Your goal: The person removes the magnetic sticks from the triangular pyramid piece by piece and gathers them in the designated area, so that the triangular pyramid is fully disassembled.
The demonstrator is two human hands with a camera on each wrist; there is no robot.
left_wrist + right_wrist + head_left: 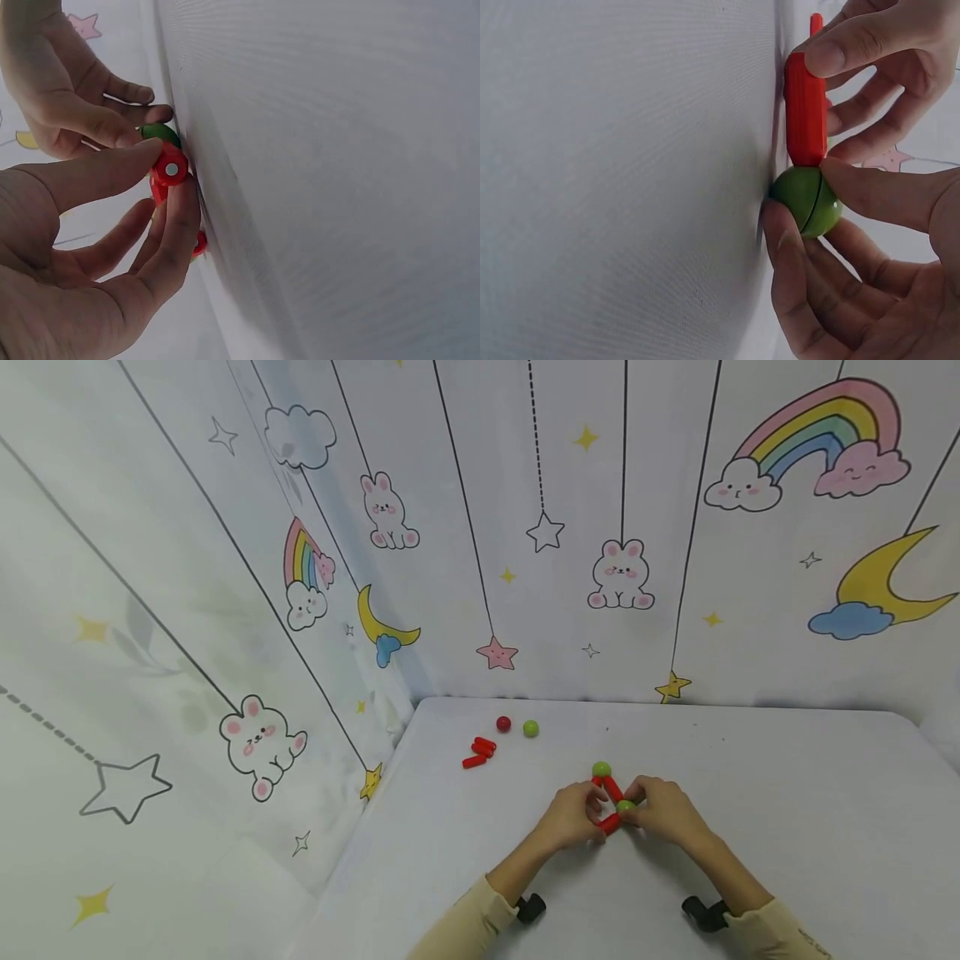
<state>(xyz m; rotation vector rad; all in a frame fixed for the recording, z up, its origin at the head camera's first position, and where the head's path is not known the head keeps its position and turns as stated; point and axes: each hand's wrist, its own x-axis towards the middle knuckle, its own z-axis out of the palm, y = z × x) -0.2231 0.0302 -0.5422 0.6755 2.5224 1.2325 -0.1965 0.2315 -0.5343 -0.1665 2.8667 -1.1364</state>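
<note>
My left hand (573, 817) pinches a red rod (610, 824) between thumb and fingers, just above the white tabletop; the rod's end with a pale round spot faces the left wrist view. Thumb and fingers of my right hand (666, 810) hold a green ball (807, 201) with a dark seam. In the right wrist view the red rod (806, 112) meets this ball end to end. A second red rod (613, 789) runs from the held ball to another green ball (602, 769) farther back. Beside it, one more red rod (597, 782) is partly hidden by my left hand.
Toward the back left of the white table (810, 810) lie a loose red ball (503, 724), a green ball (531, 728) and several red rods (484, 747). A patterned white curtain (465, 527) hangs behind the table and along its left side.
</note>
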